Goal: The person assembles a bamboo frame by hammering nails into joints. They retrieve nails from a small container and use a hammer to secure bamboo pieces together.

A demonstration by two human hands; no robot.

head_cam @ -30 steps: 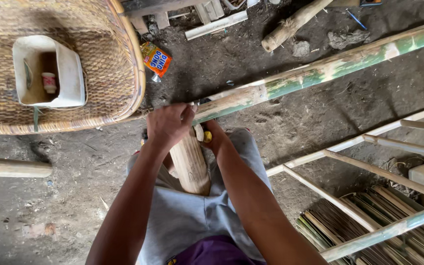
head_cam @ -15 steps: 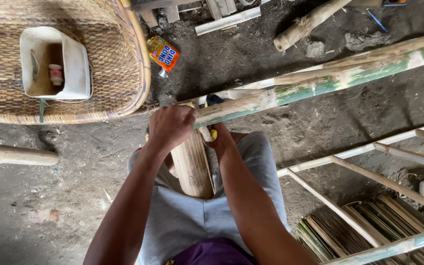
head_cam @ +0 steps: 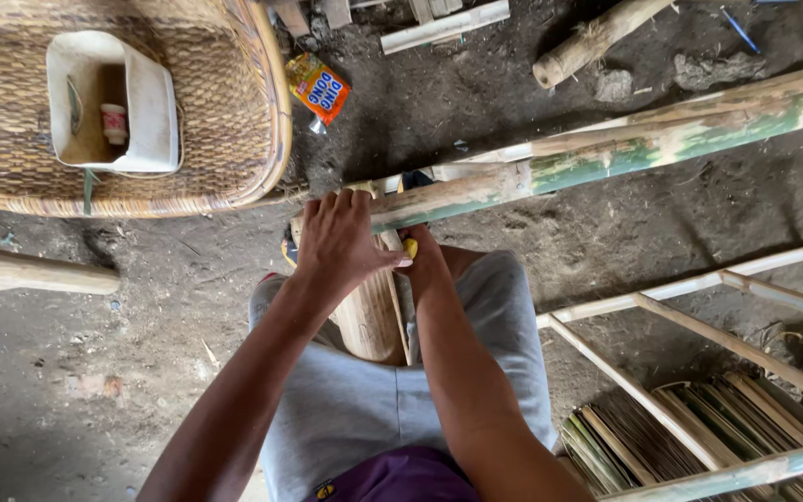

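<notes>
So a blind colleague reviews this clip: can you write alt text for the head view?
Seen from above, a seated person's left hand presses on a wooden block between their knees, where the end of a long bamboo pole rests; the right hand grips something yellow beside it. A wicker basket holding a white tub sits upper left on the dirt floor.

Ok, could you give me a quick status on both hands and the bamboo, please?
Left hand pressed on short bamboo piece between the knees. Right hand beside it, gripping something yellow. Long green bamboo pole crosses just above both hands.
</notes>
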